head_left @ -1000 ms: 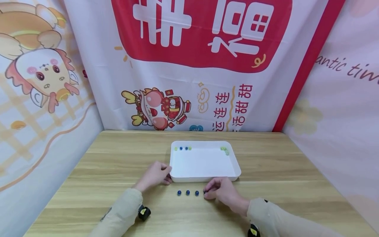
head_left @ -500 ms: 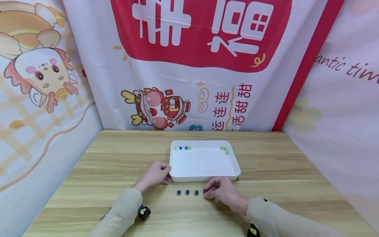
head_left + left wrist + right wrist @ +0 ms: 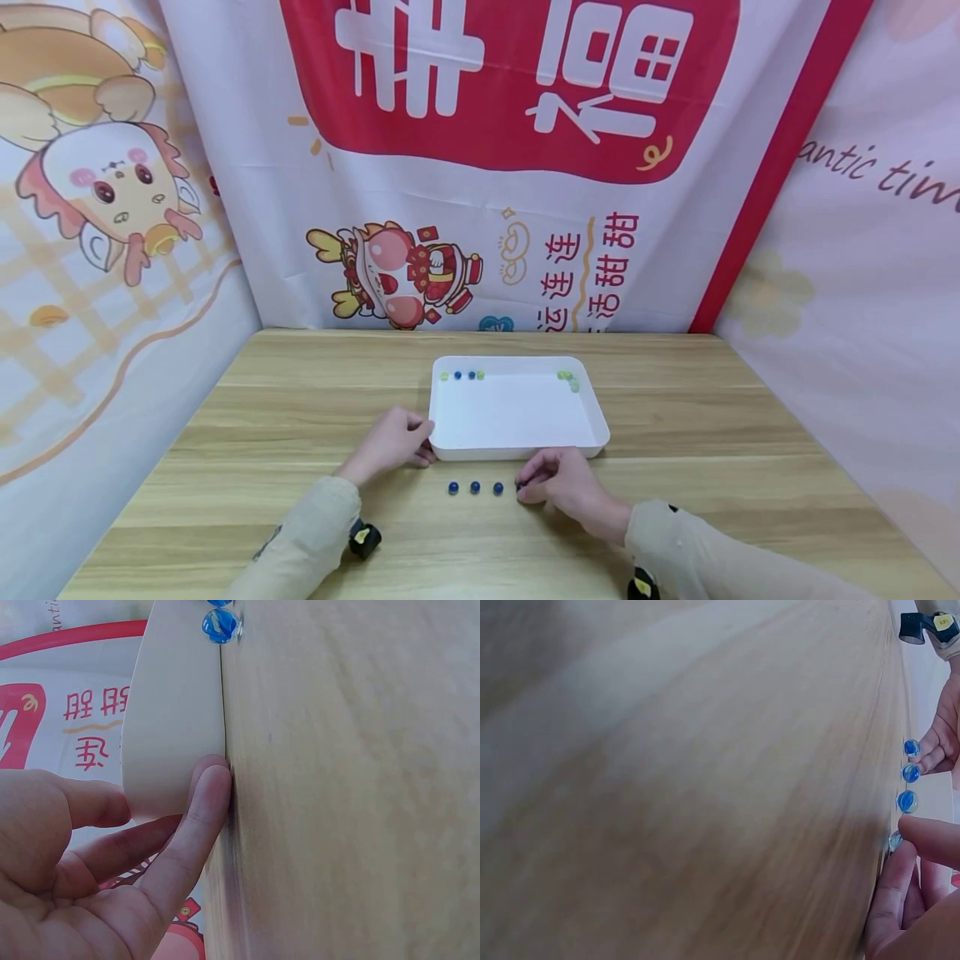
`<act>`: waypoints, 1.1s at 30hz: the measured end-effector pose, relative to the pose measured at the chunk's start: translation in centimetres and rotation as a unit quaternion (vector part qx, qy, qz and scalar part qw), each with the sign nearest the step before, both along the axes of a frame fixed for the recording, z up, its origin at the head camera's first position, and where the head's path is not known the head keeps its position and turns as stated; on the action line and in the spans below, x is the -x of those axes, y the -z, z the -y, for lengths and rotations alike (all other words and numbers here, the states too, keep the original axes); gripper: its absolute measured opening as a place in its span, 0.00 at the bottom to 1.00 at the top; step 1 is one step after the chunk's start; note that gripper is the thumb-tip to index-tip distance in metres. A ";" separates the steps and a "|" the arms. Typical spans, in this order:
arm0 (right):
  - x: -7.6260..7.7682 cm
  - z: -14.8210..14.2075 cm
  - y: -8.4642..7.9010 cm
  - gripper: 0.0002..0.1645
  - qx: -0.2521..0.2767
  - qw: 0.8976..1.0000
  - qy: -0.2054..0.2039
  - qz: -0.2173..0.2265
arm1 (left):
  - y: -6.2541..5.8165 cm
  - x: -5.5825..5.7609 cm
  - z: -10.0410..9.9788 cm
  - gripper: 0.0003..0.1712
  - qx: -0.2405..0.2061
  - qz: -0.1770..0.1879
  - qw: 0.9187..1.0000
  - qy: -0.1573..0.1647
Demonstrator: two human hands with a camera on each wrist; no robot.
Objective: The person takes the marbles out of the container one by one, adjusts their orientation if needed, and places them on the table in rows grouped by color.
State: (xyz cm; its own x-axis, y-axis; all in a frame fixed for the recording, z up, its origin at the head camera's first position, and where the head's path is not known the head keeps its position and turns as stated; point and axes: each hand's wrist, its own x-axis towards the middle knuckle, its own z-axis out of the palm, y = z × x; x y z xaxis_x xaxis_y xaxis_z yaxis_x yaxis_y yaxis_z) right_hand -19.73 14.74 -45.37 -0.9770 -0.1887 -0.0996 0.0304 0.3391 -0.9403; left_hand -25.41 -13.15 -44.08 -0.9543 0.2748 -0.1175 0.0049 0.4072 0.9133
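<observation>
Four-sided and shallow, a white tray [image 3: 480, 454] sits on the wooden table. My left hand [image 3: 390, 442] holds its near left corner, thumb at the rim and fingers low on the wall in the left wrist view. In front of the tray, a row of blue glass marbles [image 3: 476, 487] lies on the table. My right hand [image 3: 564, 485] pinches the marble at the row's right end between thumb and finger; that blue marble [image 3: 895, 841] is partly hidden by the fingertips. Its neighbour [image 3: 907, 801] lies just beyond the fingertips.
Inside the tray, two blue marbles [image 3: 465, 376] and two yellow-green ones line the far left. Several pale green marbles [image 3: 568, 380] cluster at the far right corner. A printed cloth [image 3: 480, 192] hangs behind the table [image 3: 322, 375], with side cloths at left and right.
</observation>
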 end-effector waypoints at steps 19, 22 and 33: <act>0.2 -0.2 0.1 0.19 0.007 1.000 -0.004 0.004 | -0.2 -0.2 -0.1 0.17 -0.001 0.007 1.000 -0.010; 0.1 -0.2 0.0 0.19 0.002 1.000 -0.004 0.005 | -0.2 -0.2 -0.2 0.17 -0.001 0.006 1.000 -0.009; 0.1 -0.1 0.1 0.19 -0.008 1.000 -0.003 -0.005 | -0.2 -0.1 -0.1 0.17 0.004 0.007 1.000 -0.007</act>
